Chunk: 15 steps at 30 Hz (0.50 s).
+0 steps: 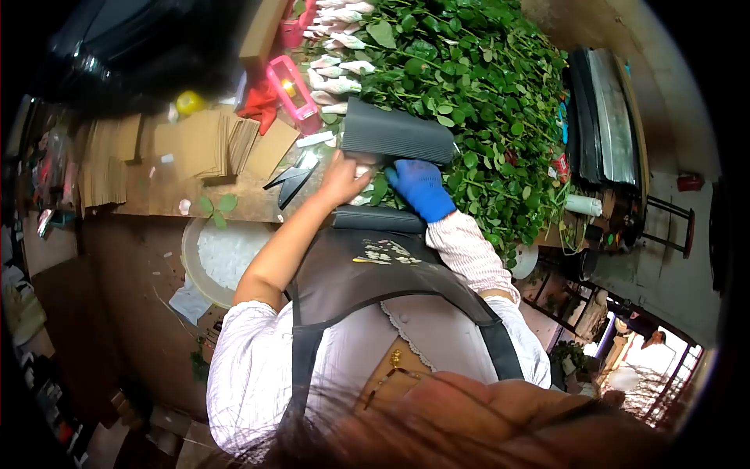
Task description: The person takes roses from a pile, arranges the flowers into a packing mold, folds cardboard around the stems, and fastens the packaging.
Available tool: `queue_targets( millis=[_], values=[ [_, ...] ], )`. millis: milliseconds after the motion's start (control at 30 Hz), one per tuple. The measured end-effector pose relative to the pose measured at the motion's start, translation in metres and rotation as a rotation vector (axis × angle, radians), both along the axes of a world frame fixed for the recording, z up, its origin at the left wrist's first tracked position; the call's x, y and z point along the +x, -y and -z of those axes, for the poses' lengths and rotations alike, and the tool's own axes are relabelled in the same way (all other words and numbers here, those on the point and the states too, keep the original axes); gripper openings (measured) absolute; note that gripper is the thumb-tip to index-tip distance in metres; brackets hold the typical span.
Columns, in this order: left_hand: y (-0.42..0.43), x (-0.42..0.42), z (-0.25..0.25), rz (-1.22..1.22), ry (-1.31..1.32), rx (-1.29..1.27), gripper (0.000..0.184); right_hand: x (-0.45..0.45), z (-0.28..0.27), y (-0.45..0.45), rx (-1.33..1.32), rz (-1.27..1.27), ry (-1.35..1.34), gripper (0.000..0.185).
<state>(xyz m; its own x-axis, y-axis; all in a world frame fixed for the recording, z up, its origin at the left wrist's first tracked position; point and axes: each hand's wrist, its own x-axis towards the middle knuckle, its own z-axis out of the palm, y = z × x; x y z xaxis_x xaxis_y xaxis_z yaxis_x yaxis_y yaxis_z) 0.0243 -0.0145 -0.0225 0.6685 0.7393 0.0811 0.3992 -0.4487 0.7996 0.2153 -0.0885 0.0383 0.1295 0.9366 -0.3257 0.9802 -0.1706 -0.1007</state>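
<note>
My left hand [342, 181], bare, has its fingers curled round a pale wrapped rose head [362, 170]. Close by on the right is my right hand [422, 190] in a blue knitted glove, fingers bent in among green leaves [380, 189]; what they grip is hidden. Just beyond both hands a dark ribbed sheet [398, 133] stands curved over the work. Another dark ribbed piece [379, 220] lies at the table edge against my apron. Left of my left hand lie black-handled scissors [295, 180].
A large heap of leafy rose stems [469, 94] covers the right side, with white-wrapped heads [332, 78] along its left. Left are a pink tape dispenser [294, 95], red cloth [262, 104] and cardboard pieces [191, 144]. Below the table stands a pale tub [190, 250] holding white scraps.
</note>
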Motion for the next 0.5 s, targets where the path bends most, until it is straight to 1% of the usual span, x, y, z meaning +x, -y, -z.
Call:
queue_targets(
  millis=[67,133,167,200,233,267,300,367,400,467,500],
  values=[
    [0.001,-0.001,0.0,-0.039,-0.022,-0.038,0.035,0.007,0.005,-0.027,-0.121,0.053,0.01,0.044],
    [-0.003,-0.002,-0.003,-0.069,0.037,-0.121,0.035,0.004,-0.011,-0.034,-0.221,0.089,0.023,0.047],
    [-0.005,-0.001,-0.003,-0.079,0.066,-0.165,0.034,0.007,-0.008,-0.028,-0.176,0.07,-0.01,0.047],
    [-0.008,0.003,-0.016,-0.142,0.323,-0.488,0.033,0.011,-0.005,-0.021,-0.13,0.051,-0.042,0.049],
    [-0.008,0.006,0.002,-0.289,0.263,-0.366,0.026,0.015,-0.002,-0.018,-0.081,0.03,-0.074,0.051],
    [-0.011,0.005,0.007,-0.284,0.167,-0.266,0.024,0.019,0.002,-0.017,-0.099,-0.028,-0.049,0.059],
    [-0.013,0.005,0.008,-0.274,0.071,-0.166,0.022,0.02,0.007,-0.017,-0.095,0.003,-0.044,0.06],
    [-0.008,0.002,0.007,-0.352,0.199,-0.244,0.02,0.021,0.026,-0.017,-0.082,0.076,-0.037,0.061],
    [-0.005,0.001,0.006,-0.388,0.264,-0.282,0.019,0.021,0.029,-0.017,-0.065,0.062,-0.011,0.062],
    [-0.009,-0.008,0.007,-0.625,0.478,-0.373,0.016,0.02,0.035,-0.018,-0.033,0.033,0.038,0.063],
    [-0.012,-0.015,0.008,-0.745,0.582,-0.42,0.019,0.022,0.038,-0.017,-0.007,0.018,0.048,0.063]
  ],
)
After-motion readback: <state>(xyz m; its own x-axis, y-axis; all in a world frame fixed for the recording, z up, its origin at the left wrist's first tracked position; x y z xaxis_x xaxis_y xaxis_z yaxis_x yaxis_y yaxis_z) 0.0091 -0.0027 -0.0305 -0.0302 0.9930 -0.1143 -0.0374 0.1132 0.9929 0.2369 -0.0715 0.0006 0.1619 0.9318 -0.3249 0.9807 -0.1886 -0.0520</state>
